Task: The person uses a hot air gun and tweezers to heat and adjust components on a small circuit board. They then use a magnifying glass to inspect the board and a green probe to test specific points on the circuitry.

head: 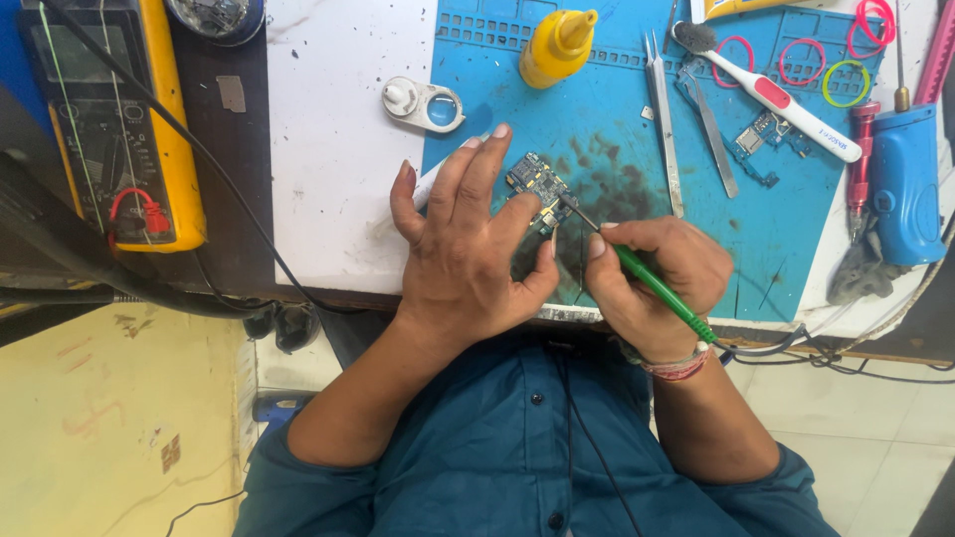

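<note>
Holding a green iron (pixel 652 283) pen-fashion, the right hand (pixel 652 283) is closed around its handle, with the dark tip slanting up and to the left onto the board (pixel 537 184). The iron's long axis runs from the cord end near the wrist, diagonally up-left, to the tip at the board's lower right corner. The board, a small dark circuit board, lies on the blue mat (pixel 597 129), just up-left of the right hand's fingertips.

The left hand (pixel 463 249) rests on the board's left side, palm down, fingers spread and not clenched on anything; its forefinger and thumb touch or nearly touch the board's edge, steadying it. Both hands are at the board, the left covering part of it and the right reaching it only through the tip.

Relative to the board: tweezers (pixel 665 124) lie to its right, a yellow bottle (pixel 557 45) above it, a toothbrush (pixel 771 94) further right, and a meter (pixel 114 119) well to the left.
</note>
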